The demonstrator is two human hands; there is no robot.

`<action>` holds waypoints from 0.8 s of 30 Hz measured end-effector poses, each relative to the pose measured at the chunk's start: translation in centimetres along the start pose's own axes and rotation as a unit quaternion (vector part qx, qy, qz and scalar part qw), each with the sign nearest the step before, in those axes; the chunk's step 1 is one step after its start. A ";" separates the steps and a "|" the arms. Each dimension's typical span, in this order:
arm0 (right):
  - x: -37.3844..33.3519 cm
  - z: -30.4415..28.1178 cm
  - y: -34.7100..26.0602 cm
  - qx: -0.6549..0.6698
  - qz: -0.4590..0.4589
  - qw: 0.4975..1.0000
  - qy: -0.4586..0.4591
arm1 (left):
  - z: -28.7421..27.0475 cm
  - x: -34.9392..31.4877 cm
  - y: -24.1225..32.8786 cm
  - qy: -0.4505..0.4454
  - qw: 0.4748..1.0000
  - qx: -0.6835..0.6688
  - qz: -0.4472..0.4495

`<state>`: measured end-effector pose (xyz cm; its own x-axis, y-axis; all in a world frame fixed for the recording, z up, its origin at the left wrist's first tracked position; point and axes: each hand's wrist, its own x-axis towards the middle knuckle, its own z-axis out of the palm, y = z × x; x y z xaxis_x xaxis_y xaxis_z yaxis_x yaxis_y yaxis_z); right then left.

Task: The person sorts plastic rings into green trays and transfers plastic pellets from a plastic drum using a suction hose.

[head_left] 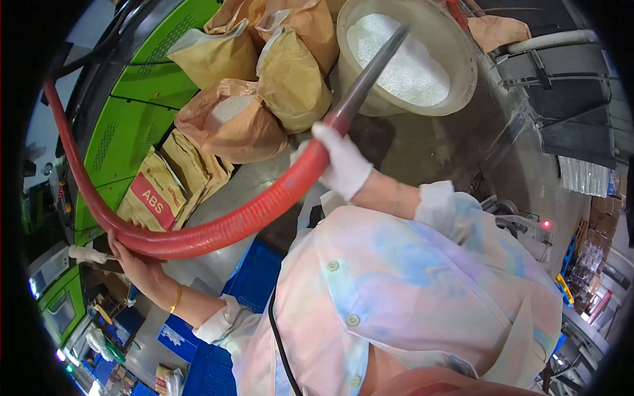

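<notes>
My right hand, in a white glove, is wrapped round a thick red hose near the joint with its grey tube. The tube slants up and away, its tip over white granules in a large round pale tub. My bare left hand, with a yellow band at the wrist, holds the hose's lower bend from beneath; its fingers partly hide behind the hose. Beside that hand is a small white thing I cannot make out. From the bend the hose climbs to the upper left.
Several open paper sacks stand left of the tub; one sack shows pale granules. Flattened sacks lean against a green machine. Blue crates are by my left arm. A metal frame stands to the right.
</notes>
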<state>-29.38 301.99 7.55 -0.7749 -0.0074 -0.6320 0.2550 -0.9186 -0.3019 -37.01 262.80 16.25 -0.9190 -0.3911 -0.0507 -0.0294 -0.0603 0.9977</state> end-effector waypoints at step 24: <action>-1.8 1.4 -0.1 -0.011 0.002 1.000 -0.012 | -0.7 -0.1 1.7 0.018 1.000 -0.005 -0.021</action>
<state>-28.81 301.55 9.69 -0.7881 -0.0207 -0.6152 0.2698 -0.9100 -0.3149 -36.69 262.09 17.92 -0.9019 -0.4212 -0.0951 -0.0640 -0.0875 0.9941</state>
